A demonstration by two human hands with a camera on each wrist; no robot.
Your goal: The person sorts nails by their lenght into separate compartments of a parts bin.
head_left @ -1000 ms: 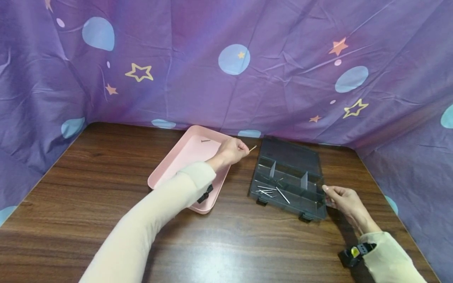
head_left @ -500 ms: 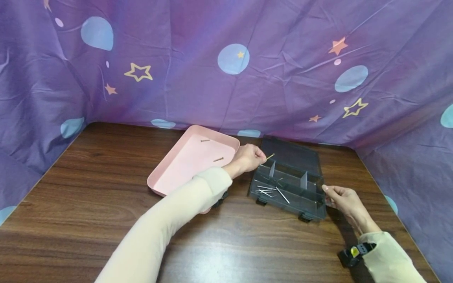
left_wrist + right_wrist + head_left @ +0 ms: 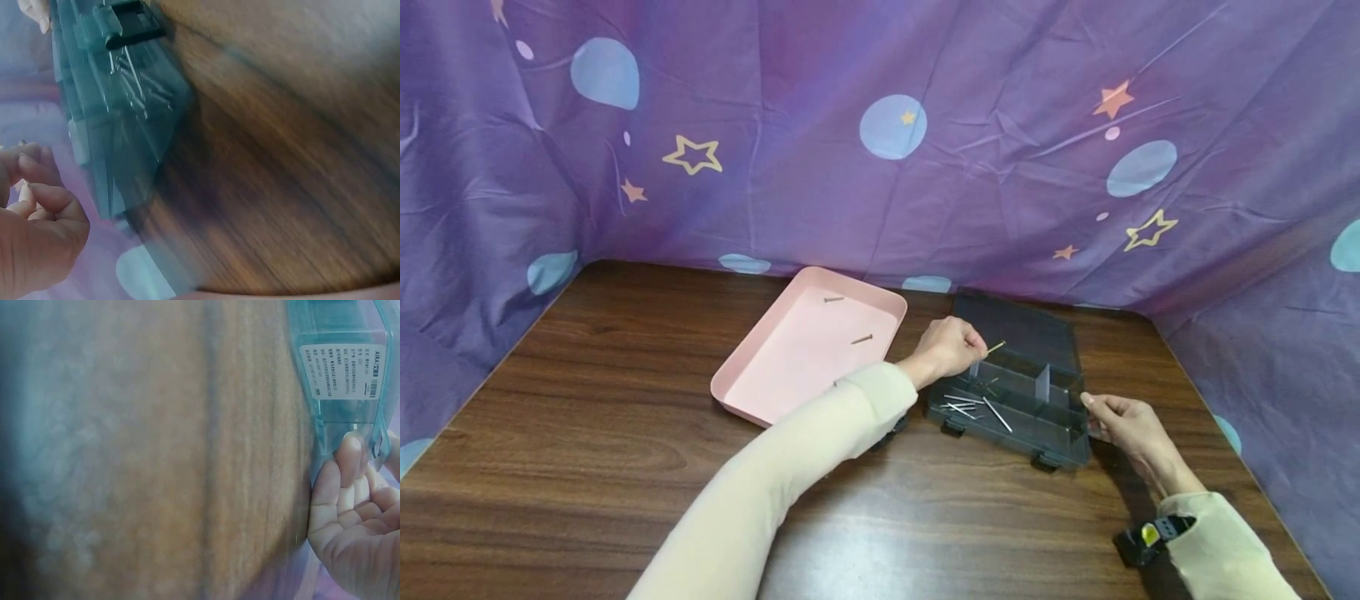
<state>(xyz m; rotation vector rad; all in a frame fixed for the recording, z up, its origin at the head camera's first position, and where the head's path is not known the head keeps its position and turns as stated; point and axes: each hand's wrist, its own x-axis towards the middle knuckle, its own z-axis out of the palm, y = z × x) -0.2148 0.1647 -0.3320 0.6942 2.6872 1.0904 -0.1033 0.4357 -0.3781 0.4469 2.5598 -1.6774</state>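
My left hand (image 3: 951, 343) pinches a thin gold-coloured screw (image 3: 997, 346) by one end, above the back compartments of a dark see-through divided box (image 3: 1037, 433). The box stands with its lid (image 3: 1018, 329) laid back. Several silver nails (image 3: 973, 406) lie in its front compartment, and a few small dark pieces (image 3: 990, 386) sit behind them. At the box's right end, my right hand (image 3: 1138, 429) grips the wall, thumb on the rim and fingers against the outside. In the left wrist view, the screw is hard to make out among the fingers (image 3: 59, 203).
Left of the box stands a pink tray (image 3: 790, 358) with two brownish screws (image 3: 862, 339) lying apart in it. A purple patterned cloth (image 3: 820, 192) hangs behind the wooden table (image 3: 587, 433). A printed label (image 3: 344, 372) shows on the box in the right wrist view.
My left hand has carried the gold screw rightward from over the pink tray to above the box, uncovering a second screw in the tray. The right hand has stayed on the box.
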